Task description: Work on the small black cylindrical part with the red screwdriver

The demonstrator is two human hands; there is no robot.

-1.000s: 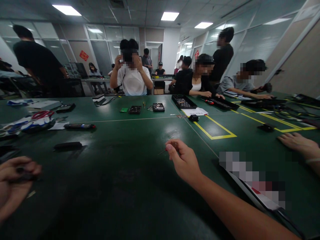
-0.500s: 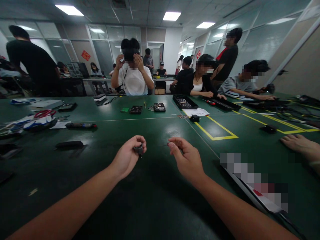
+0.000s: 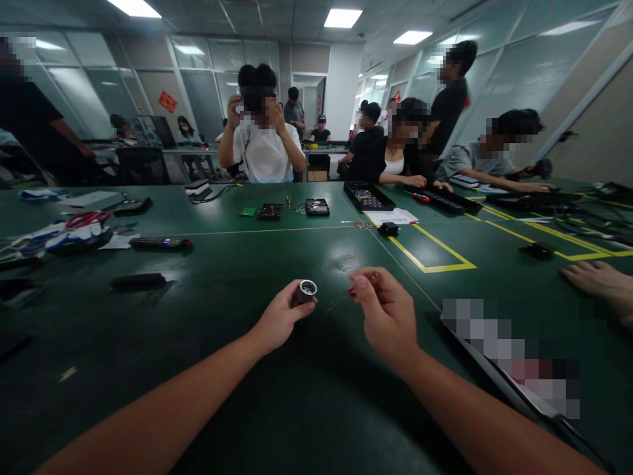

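Note:
My left hand [image 3: 279, 320] holds a small dark cylinder with a silver open end [image 3: 305, 290] between thumb and fingers, its opening turned up toward me. My right hand [image 3: 388, 316] pinches a thin pin-like tool [image 3: 341, 300] with a small reddish head; its tip points left toward the cylinder, a short gap apart. Both hands hover above the dark green table [image 3: 237, 369] near its middle.
A black bar [image 3: 137, 281] and a black pen-like tool [image 3: 159, 243] lie at left, near red scissors [image 3: 88, 218]. Small circuit boards [image 3: 317, 207] and a black tray [image 3: 366, 196] sit farther back. Another person's hand [image 3: 598, 280] rests at right. Several people sit across the table.
My left hand came in from the far left edge to the middle and turned the cylinder's open end up. My right hand rose a little and stayed near the centre.

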